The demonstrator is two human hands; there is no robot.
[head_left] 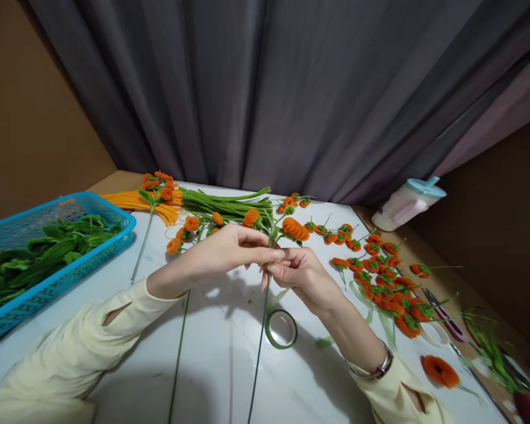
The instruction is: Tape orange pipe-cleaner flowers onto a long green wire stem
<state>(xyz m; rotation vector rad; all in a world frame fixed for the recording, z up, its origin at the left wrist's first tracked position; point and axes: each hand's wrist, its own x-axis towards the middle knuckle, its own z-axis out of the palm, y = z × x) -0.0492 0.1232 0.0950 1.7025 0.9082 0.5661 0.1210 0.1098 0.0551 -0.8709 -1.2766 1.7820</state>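
Note:
My left hand (236, 252) and my right hand (308, 277) meet over the middle of the table, both pinching a long dark wire stem (260, 347). Small green leaves and fuzzy orange pipe-cleaner pieces (295, 228) with green caps stand at its top, just above my fingers. The stem's lower end runs down past the bottom edge of the view. Just below my right hand, a roll of green tape (295, 335) lies on the table. Whether a strip of tape is between my fingertips is too small to tell.
At left, a blue basket (70, 282) holds green leaves. Behind my hands lie green pipe cleaners (221, 203) and orange pipe cleaners (123, 201). Many capped orange pieces (386, 282) spread across the right, near scissors (446, 315) and a lidded cup (408, 203). A grey curtain (265, 88) hangs behind.

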